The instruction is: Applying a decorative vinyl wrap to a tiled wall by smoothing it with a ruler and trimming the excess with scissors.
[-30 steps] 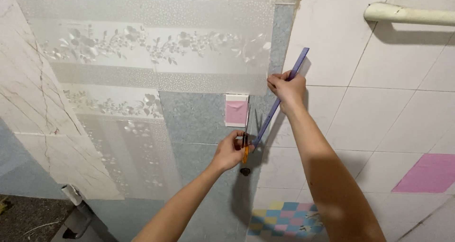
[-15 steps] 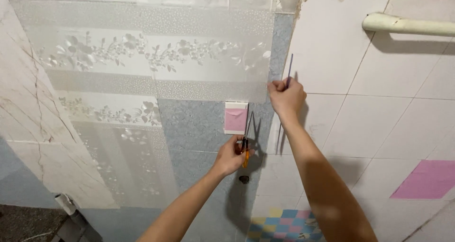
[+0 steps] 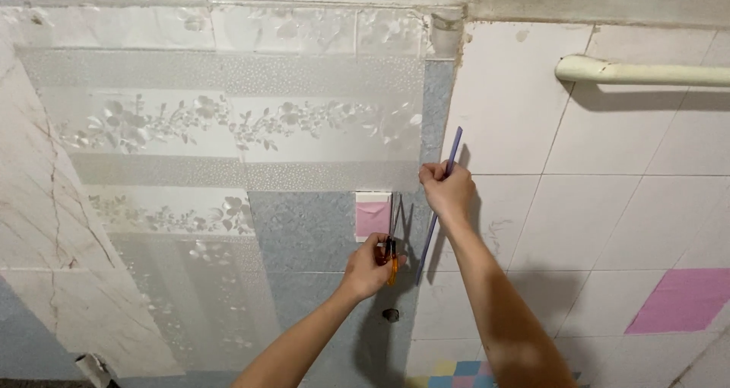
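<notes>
Scissors (image 3: pixel 393 232) with an orange handle sit upright against the wall, gripped in the left hand (image 3: pixel 369 265), whose fingers are curled tight around the handle while the blades point up beside a small pink square patch (image 3: pixel 372 216). Further left, the wall carries a sheet of frosted film with a pale flower pattern (image 3: pixel 228 122), and a marbled tile (image 3: pixel 38 205) runs down the far left edge. Just right of the scissors, the right hand (image 3: pixel 449 190) is closed around a thin blue ruler (image 3: pixel 441 198), holding it slanted against the wall, its top end leaning to the right and its lower end coming down near the scissors' handle. A small dark knob (image 3: pixel 391 314) sits on the wall below the left hand. To the right lie plain white tiles (image 3: pixel 608 205), a cream pipe (image 3: pixel 639 72) high up, and a pink tile (image 3: pixel 680 300) low down.
</notes>
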